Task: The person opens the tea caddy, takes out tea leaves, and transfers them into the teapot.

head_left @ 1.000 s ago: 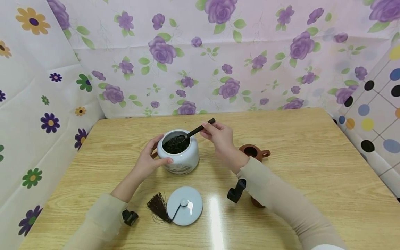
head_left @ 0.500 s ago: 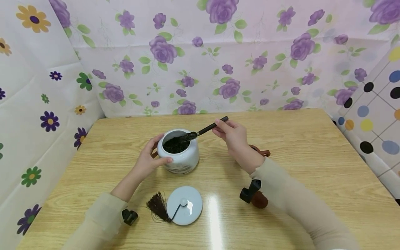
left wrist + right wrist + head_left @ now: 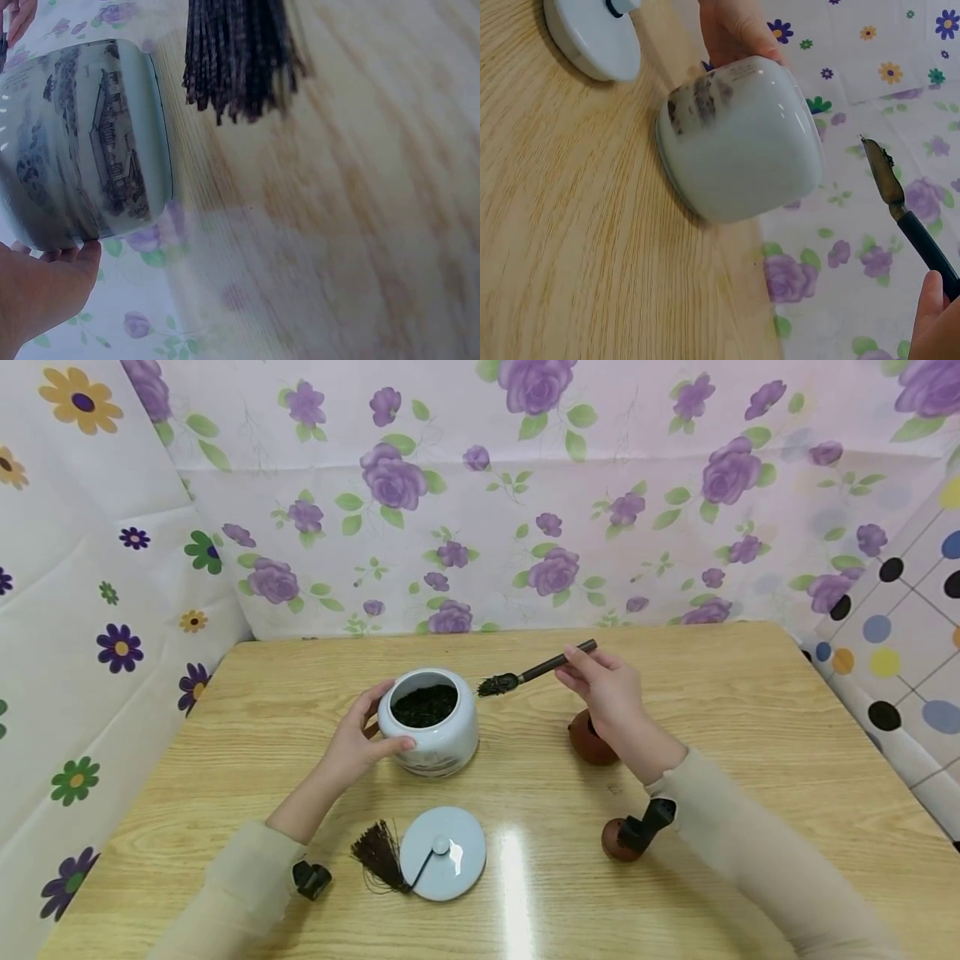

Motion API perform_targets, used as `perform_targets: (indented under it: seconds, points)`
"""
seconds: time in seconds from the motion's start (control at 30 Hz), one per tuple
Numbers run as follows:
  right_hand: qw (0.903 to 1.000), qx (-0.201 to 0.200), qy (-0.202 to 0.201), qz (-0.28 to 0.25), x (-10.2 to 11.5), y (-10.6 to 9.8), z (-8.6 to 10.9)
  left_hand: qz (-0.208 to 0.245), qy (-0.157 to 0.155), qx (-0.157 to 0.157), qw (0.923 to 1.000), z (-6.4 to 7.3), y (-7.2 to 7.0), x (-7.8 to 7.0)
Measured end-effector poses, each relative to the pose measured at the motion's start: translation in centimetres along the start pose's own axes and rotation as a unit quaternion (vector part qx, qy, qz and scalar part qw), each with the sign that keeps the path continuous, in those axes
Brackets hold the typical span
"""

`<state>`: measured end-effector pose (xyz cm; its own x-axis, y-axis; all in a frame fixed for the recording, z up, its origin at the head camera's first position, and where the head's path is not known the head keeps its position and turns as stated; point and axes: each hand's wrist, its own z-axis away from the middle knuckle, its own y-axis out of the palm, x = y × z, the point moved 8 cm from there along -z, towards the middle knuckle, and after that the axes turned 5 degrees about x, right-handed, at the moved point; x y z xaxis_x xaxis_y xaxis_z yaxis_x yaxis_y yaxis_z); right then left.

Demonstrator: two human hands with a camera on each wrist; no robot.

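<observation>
A white porcelain tea jar (image 3: 438, 752) stands on the table, its mouth uncovered and dark tea leaves (image 3: 424, 706) inside. My left hand (image 3: 362, 731) grips it from the left, thumb at the front and fingers round the back; the left wrist view shows the jar's painted scene. Between thumb and fingers my right hand (image 3: 611, 693) pinches the black handle of a tea scoop (image 3: 543, 668). Its bowl carries a heap of dark leaves just right of the jar, apart from the rim. A reddish-brown clay teapot (image 3: 588, 743) is partly hidden below my right hand.
In front of the jar lies its pale lid (image 3: 457, 864) with a brown tassel (image 3: 381, 857). A small round brown clay piece (image 3: 618, 842), likely the teapot's lid, is partly covered by the right wrist camera mount. Flowered cloth (image 3: 480, 568) hangs behind the table.
My right hand has moved right, lifting the leaf-laden scoop out of the jar and past its rim. My left hand has stayed on the jar.
</observation>
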<state>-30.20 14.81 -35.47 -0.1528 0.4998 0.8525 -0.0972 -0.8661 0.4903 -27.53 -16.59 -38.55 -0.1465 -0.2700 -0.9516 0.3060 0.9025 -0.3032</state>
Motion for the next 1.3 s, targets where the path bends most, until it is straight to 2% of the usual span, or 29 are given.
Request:
perform_targets:
  seconds: [0.4, 0.63, 0.87, 1.3]
  points:
    - [0.9998, -0.008, -0.015, 0.012, 0.6, -2.8, 0.8, -0.002, -0.004, -0.004, 1.0, -0.1, -0.1, 0.2]
    - [0.9997, -0.022, -0.005, -0.003, 0.6, -4.4, 1.4, -0.002, -0.005, -0.004, 1.0, -0.1, 0.0, 0.2]
    - [0.9995, -0.032, 0.0, 0.005, 0.9, -6.5, 2.1, -0.006, -0.006, -0.008, 0.9999, -0.1, 0.0, 0.3]
    - [0.9981, -0.057, -0.013, -0.016, 1.1, -10.5, 3.0, -0.009, -0.008, -0.007, 0.9999, -0.1, 0.0, 0.2]
